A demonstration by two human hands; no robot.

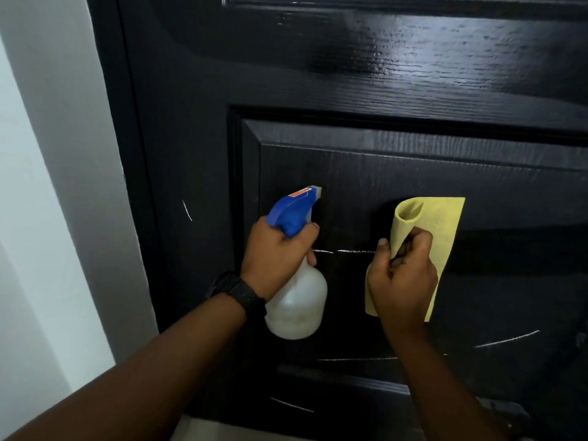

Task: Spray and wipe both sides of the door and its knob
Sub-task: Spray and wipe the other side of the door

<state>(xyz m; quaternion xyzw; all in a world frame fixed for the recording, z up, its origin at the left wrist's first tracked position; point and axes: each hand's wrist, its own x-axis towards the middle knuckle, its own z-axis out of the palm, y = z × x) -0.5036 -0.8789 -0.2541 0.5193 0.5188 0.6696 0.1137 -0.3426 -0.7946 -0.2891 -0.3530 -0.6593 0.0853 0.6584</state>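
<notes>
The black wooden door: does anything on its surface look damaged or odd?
Yes. Thin white lines, like scratches or chalk marks, cross the black wood-grain door: one between the left hand and right hand, more on the lower panel, and a curved one near the left edge. They stand out against the dark finish.

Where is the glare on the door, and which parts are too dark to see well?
Head view: glare lies across the upper door; right of the yellow cloth the surface falls into deep shadow; the spray bottle looks sharp, not blurred.
</notes>
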